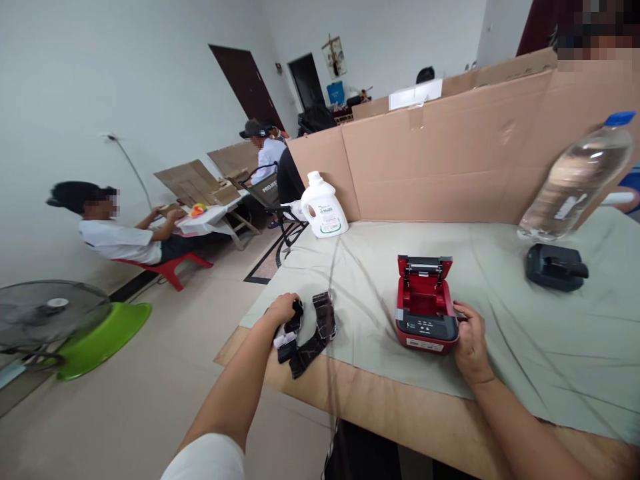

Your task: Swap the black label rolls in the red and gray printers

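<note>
A small red label printer (425, 307) stands on the grey cloth (550, 347) with its lid open and the red bay showing. My right hand (470, 337) rests against its right side, fingers curled on the casing. At the table's left front edge my left hand (285, 310) is closed on a black-and-white device (289, 333). A black strap (317, 333) trails from that device across the cloth.
A white detergent jug (324, 205) stands at the back left by a cardboard wall (450, 153). A clear water bottle (575, 180) and a black device (554, 267) sit at the right. Other people sit at the left; a fan (45, 320) stands on the floor.
</note>
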Motion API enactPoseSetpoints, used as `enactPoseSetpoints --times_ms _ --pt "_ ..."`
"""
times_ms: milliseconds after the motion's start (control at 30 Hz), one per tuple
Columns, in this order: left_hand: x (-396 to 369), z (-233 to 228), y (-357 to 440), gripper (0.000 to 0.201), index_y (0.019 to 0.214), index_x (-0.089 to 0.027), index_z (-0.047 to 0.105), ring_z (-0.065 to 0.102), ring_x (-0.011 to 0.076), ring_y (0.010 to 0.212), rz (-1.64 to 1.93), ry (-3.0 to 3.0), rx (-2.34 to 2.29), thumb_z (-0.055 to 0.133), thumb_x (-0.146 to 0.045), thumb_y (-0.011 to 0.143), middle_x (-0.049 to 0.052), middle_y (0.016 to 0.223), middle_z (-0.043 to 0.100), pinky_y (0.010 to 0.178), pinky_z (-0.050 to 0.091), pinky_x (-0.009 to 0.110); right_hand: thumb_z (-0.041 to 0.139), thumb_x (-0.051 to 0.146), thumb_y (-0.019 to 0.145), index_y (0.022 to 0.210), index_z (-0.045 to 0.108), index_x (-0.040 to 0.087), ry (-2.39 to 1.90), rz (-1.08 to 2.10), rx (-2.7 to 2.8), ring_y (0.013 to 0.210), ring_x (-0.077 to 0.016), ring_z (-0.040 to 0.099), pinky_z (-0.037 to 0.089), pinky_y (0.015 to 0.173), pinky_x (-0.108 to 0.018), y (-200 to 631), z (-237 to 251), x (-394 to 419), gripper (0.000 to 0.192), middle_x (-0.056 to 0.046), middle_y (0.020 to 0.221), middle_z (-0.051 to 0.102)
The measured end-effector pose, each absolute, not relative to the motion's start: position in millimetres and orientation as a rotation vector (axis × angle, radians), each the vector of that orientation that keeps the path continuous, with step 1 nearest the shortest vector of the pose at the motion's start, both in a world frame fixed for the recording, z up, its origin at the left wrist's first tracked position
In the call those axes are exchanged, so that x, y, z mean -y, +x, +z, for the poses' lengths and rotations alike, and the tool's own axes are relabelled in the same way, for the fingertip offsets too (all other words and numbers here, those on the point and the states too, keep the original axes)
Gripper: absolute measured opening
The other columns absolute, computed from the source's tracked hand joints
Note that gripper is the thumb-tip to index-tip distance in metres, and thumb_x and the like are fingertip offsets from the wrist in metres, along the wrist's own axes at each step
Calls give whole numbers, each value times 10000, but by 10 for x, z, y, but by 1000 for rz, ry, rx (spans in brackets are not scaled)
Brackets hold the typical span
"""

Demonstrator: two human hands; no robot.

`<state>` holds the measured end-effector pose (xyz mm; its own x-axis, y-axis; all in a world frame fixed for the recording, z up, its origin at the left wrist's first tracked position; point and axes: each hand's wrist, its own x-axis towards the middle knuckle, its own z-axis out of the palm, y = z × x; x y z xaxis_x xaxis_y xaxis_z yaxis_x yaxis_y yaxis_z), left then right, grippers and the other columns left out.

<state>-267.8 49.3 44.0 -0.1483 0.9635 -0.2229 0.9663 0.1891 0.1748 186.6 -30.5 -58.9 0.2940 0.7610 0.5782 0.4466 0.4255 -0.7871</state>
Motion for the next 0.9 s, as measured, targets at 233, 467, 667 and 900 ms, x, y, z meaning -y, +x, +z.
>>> enactPoseSetpoints --times_ms 233,467,667,900 --pt "-189 1157 -2084 487 1128 -198 634 630 262 914 263 1657 -1386 670 -358 670 75 1036 675 808 505 366 293 392 970 1193 510 188 -1208 292 1346 1178 -285 488 385 1001 -568 1845 -552 321 372 -135 1246 528" --pt "-55 1361 -769 360 1003 -189 669 632 211 917 300 1706 -736 753 -292 669 87 1016 680 831 494 328 313 358 966 1200 504 189 -1179 299 1347 1171 -293 487 394 990 -572 1824 -464 356 347 -133 1238 528" --pt "-488 922 28 258 911 -208 622 608 178 815 441 2166 -926 706 -189 668 21 895 668 804 475 297 293 451 948 1237 482 190 -1119 175 1437 1164 -300 488 407 963 -567 1848 -361 407 433 -142 1262 514" --pt "-612 640 347 227 892 -225 654 654 259 866 150 2488 -1215 717 -175 679 37 846 704 986 384 424 557 573 825 1264 519 231 -1032 -57 1685 1184 -329 483 410 972 -573 1825 -195 477 558 -128 1275 543"
